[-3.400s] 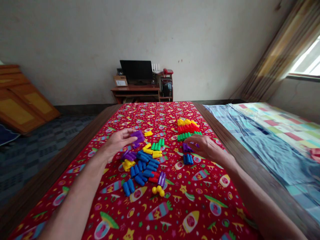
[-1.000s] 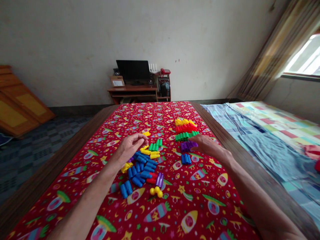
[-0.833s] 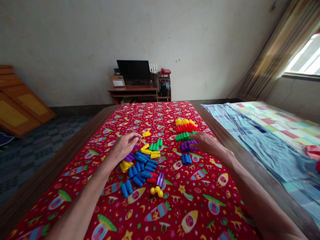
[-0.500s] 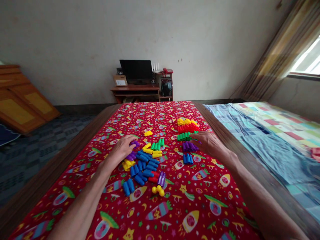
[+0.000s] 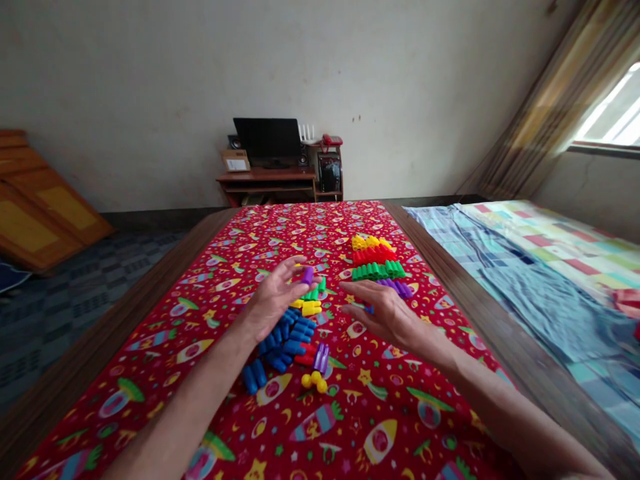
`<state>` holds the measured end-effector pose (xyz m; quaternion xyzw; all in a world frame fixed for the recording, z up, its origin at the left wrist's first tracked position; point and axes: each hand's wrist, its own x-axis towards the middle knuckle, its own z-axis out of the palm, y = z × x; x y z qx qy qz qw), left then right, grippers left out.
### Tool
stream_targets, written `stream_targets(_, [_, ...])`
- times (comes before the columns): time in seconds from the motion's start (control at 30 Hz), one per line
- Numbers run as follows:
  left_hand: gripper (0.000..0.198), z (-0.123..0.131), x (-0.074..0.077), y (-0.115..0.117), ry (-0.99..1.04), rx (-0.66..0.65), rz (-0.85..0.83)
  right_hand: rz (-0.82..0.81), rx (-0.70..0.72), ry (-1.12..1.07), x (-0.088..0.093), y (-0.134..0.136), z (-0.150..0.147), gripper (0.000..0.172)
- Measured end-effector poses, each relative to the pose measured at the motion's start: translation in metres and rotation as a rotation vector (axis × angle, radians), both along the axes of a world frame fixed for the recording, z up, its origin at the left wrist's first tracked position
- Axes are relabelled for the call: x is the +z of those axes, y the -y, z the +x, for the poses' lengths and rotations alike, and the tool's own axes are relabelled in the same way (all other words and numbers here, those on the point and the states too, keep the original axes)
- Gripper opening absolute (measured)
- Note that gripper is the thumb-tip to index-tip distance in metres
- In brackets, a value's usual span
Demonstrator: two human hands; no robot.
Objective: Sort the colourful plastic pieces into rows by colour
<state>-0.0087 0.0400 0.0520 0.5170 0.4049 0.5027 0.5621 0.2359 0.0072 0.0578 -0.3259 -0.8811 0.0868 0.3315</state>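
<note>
My left hand (image 5: 276, 293) is raised over the mixed pile and holds a small purple plastic block (image 5: 307, 275) at its fingertips. Beneath it lie several blue blocks (image 5: 301, 330), with yellow blocks (image 5: 312, 308) and green blocks (image 5: 315, 291) partly hidden behind the hand. My right hand (image 5: 385, 307) hovers to the right, palm down, fingers stretched and apart, holding nothing. It covers part of the purple row (image 5: 396, 288) and nearly all of a blue group. Beyond stand neat rows of green (image 5: 379, 271), red (image 5: 374, 255) and yellow (image 5: 371, 243) blocks.
A red patterned cloth (image 5: 320, 440) covers the long table, with wooden borders at both sides. Red blocks (image 5: 305, 355), a purple piece (image 5: 321, 359) and a yellow knobbed piece (image 5: 315, 382) lie at the pile's near side. A bed (image 5: 550, 300) adjoins on the right.
My left hand has lifted a purple block from the pile and moved right with it. My right hand has drawn back from the purple row, moving left and nearer to me.
</note>
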Motion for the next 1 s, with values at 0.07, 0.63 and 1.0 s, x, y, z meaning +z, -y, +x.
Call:
stream_targets(0.07, [0.049,0.023,0.002,0.019,0.091,-0.095,-0.06,0.043,0.003,-0.049,-0.007,0.008,-0.013,0.046])
stream_targets(0.63, [0.058,0.05,-0.003,0.047,0.177,-0.197,-0.258,0.045,0.029,-0.078,-0.015,-0.01,-0.003,0.04])
stream_targets(1.0, [0.031,0.035,-0.001,0.032,-0.027,-0.077,-0.038,-0.16,-0.291,0.316,0.008,-0.057,0.1,0.047])
